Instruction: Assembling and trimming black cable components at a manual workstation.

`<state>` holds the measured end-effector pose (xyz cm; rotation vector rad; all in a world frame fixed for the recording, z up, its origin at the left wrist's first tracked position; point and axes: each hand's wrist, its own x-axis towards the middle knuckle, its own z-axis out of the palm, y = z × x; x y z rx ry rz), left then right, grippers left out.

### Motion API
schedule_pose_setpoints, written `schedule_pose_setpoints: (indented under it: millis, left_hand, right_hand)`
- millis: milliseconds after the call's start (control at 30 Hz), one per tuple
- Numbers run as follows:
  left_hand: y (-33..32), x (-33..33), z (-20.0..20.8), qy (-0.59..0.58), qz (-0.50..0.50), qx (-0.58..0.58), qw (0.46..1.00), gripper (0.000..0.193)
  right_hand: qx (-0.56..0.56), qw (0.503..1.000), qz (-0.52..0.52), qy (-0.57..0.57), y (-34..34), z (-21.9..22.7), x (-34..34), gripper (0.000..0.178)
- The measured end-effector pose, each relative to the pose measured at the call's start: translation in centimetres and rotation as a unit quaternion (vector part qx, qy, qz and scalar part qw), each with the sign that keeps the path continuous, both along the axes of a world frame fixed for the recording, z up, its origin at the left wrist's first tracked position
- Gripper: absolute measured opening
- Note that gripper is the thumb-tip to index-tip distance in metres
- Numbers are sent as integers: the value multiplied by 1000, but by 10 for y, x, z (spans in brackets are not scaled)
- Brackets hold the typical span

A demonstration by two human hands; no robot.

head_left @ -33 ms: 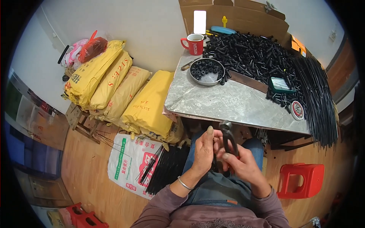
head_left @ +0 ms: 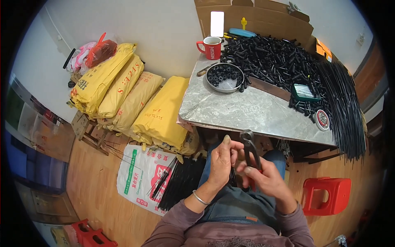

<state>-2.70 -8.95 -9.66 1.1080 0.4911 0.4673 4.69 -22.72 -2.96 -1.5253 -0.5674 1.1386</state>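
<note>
Over my lap, my right hand (head_left: pixel 263 175) is wrapped round a pair of end-cutting pincers (head_left: pixel 250 149) with a dark metal head and red handles. The head points up and away from me, just beyond my fingers. To its left, my left hand (head_left: pixel 221 162) has its thumb raised and its fingers bent inward, closed. What those fingers hold, if anything, is hidden. Thin black rods (head_left: pixel 233 178) show below, between the two hands. The two hands are close together in front of the table's near edge.
Ahead stands a grey marble-patterned table (head_left: pixel 230 109) with a heap of black tubes (head_left: pixel 267 57), a metal bowl (head_left: pixel 225 89), a red mug (head_left: pixel 212 51) and long black rods (head_left: pixel 347 111). Yellow sacks (head_left: pixel 160 117) are stacked left; a red stool (head_left: pixel 327 195) stands right.
My right hand and the pincers have shifted slightly to the right, a little away from my left hand. The left hand stays nearly where it was.
</note>
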Motion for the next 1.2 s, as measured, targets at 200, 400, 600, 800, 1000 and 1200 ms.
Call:
schedule_pose_setpoints:
  millis: [200, 400, 600, 800, 1000, 1200]
  left_hand:
    - [-5, 8, 11, -32, -13, -14, 999, 62]
    - [-8, 7, 18, -3, -55, 11, 998, 65]
    - [-13, 8, 18, -10, -65, 25, 998, 66]
    - [-21, 8, 16, 18, -38, 117, 992, 66]
    - [-21, 13, 9, 38, -22, 71, 996, 64]
    - [-17, 16, 8, -11, -50, 36, 998, 63]
  right_hand:
    - [-71, 982, 160, 64, -34, 11, 25, 36]
    - [-98, 966, 199, 133, -41, 16, 33, 39]
    - [-132, 956, 196, 172, -44, 24, 36, 31]
    - [-189, 945, 211, 162, -39, 30, 37, 24]
    - [-183, 863, 265, -389, -36, 16, 36, 28]
    - [-310, 885, 303, -171, -33, 65, 53, 28]
